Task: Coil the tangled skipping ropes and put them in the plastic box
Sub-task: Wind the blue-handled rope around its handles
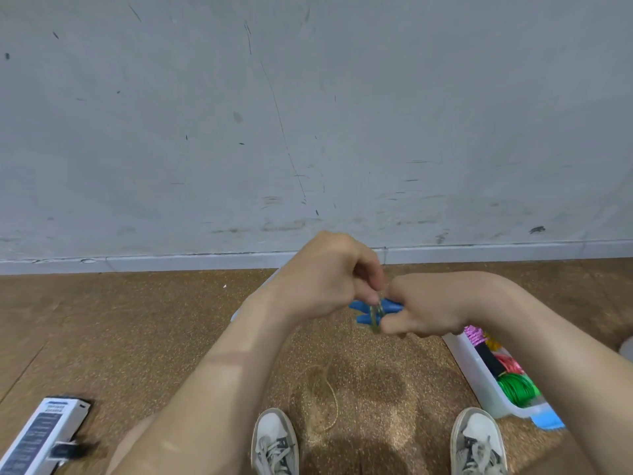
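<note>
We see left hand (325, 279) and right hand (421, 310) touching, held above speckled brown floor (120, 337). Right hand grips blue handles (359, 308). Left hand pinches yellowish rope (376, 317) looped round handles. Thin cord (331, 399) lies on floor below hands, between shoes (274, 440). Plastic box (476, 375) under right forearm, green coil (517, 389) inside. Scuffed grey wall (308, 114) and pale skirting (171, 264) beyond hands. White carton (37, 437) far down-left of left hand.
</note>
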A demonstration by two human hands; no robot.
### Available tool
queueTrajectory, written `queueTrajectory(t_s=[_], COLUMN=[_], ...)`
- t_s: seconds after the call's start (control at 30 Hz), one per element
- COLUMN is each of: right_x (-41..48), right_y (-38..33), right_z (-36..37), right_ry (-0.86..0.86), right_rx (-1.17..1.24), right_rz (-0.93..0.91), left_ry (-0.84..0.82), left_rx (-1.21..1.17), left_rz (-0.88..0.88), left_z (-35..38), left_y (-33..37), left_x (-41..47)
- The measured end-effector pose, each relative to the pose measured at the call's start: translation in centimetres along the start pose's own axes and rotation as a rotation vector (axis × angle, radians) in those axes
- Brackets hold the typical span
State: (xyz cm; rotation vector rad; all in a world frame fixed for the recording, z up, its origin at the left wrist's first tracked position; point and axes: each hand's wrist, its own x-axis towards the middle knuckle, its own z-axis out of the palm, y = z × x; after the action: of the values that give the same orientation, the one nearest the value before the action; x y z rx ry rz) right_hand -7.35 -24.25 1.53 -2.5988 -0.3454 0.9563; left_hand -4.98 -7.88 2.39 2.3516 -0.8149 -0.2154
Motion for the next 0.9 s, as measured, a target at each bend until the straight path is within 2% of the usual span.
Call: queueTrajectory(t_s=[0.1, 0.27, 0.47, 0.6, 0.73, 0.9], right_x=[-0.7, -2.0, -3.0, -2.9, -2.4, -1.8], right_y=[-0.5, -1.6, -2.2, -1.7, -1.1, -0.6], right_z=[-0.3, -0.4, -0.7, -0.7, -0.7, -0.6], right_ry=[-0.044, -0.096, 0.029, 0.153, 0.276, 0.342], right_rx=[0.046, 0.128, 0.222, 0.317, 0.381, 0.458], right_rz=[-0.043, -0.159, -0.268, -0.268, -0.228, -0.226], left_ry=[-0.075, -0.251, -0.406, -0.34, -0.212, -0.198], left_rx=[-0.237, -0.465, -0.865, -1.068, -1.067, -1.114], left_rz=[-0.059, -0.086, -0.161, -0.254, -0.413, -0.51], left_z=[-0.8, -1.4, -0.5, 0.4, 1.2, 1.6], left_y=[-0.4, -1.2, -2.3, -2.3, -1.9, -1.5], left_x=[0.1, 0.2, 0.6, 0.9, 1.6, 1.6])
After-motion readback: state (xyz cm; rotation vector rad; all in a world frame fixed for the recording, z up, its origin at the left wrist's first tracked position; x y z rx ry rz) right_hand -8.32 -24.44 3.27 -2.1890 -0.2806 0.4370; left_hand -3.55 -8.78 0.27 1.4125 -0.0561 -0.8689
